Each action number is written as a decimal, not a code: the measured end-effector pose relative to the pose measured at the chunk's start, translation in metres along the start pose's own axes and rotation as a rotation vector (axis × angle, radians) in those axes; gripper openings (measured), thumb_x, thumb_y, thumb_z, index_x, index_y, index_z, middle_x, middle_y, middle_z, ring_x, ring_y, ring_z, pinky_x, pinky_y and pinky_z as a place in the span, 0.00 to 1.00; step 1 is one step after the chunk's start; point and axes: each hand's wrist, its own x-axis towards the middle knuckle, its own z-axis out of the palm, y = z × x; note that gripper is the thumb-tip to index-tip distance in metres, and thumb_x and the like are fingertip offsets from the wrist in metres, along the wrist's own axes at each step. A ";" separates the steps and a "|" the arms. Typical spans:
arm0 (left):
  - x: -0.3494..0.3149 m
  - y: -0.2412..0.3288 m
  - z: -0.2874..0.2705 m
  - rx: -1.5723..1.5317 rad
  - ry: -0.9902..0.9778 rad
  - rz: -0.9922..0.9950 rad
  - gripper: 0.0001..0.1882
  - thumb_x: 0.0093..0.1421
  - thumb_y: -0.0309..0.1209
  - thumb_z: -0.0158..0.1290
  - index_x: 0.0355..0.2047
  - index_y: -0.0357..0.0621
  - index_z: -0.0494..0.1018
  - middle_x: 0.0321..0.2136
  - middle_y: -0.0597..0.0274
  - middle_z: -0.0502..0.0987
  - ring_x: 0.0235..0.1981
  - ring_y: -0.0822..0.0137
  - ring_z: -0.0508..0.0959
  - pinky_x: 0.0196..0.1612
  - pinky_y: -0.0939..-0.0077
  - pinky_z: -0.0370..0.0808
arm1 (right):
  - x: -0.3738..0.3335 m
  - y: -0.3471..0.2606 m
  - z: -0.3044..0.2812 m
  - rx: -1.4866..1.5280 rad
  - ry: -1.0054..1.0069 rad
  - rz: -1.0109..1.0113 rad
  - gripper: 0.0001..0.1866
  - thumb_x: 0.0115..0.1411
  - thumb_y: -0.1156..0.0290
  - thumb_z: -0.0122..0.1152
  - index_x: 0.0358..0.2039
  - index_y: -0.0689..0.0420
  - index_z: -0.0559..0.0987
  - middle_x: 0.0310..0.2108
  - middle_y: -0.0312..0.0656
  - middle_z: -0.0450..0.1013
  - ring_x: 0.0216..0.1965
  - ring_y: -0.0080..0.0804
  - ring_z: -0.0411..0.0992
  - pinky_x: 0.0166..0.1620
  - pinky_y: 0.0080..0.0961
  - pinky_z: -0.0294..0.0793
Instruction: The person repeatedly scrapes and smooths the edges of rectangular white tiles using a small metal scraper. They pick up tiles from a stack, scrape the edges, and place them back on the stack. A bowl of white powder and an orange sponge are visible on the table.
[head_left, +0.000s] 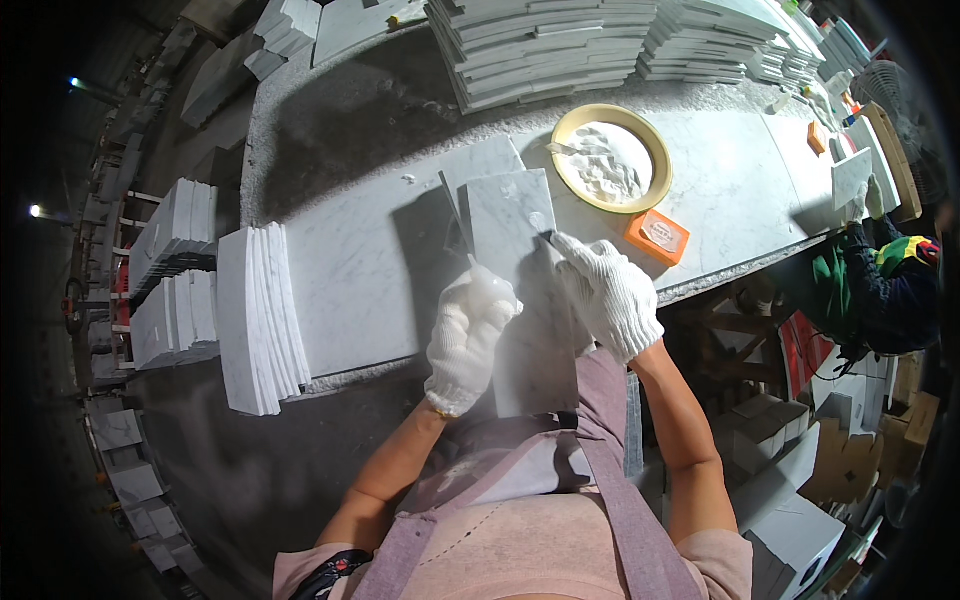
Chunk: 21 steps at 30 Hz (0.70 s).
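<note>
A long grey-veined white marble tile stands tilted in front of me, its lower end by my apron. My left hand, in a white knitted glove, is curled at the tile's left side. Its fingers close on a whitish translucent bag-like thing with a pointed top. In a matching glove, my right hand is at the tile's right edge, fingers bent round a small dark blade-like piece that touches the tile. Just above that piece, a shiny spot shows on the tile. Behind it leans a thin marble piece.
A yellow-rimmed bowl of white powder and an orange box sit on the marble-topped bench. Tall tile stacks line its back; more tiles stand at the left end. Another person works at the far right.
</note>
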 end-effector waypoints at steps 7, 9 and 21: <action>-0.001 0.000 -0.002 0.003 -0.028 -0.010 0.20 0.71 0.21 0.57 0.61 0.34 0.68 0.43 0.60 0.82 0.42 0.72 0.82 0.51 0.74 0.80 | 0.018 -0.007 0.006 -0.174 -0.062 -0.035 0.21 0.70 0.61 0.59 0.63 0.43 0.77 0.34 0.48 0.77 0.32 0.49 0.80 0.34 0.41 0.80; -0.001 -0.002 -0.002 0.062 0.031 -0.016 0.20 0.71 0.22 0.57 0.61 0.34 0.68 0.43 0.60 0.82 0.42 0.72 0.82 0.51 0.74 0.81 | 0.012 -0.005 0.005 -0.218 -0.101 -0.035 0.20 0.70 0.60 0.59 0.62 0.43 0.77 0.34 0.47 0.78 0.32 0.48 0.81 0.33 0.40 0.81; -0.002 -0.006 0.000 0.077 0.033 0.027 0.22 0.70 0.22 0.59 0.62 0.31 0.68 0.45 0.58 0.83 0.42 0.72 0.83 0.50 0.74 0.81 | 0.017 -0.008 0.001 -0.084 0.004 -0.043 0.22 0.71 0.60 0.55 0.64 0.38 0.73 0.39 0.48 0.78 0.33 0.46 0.81 0.34 0.43 0.81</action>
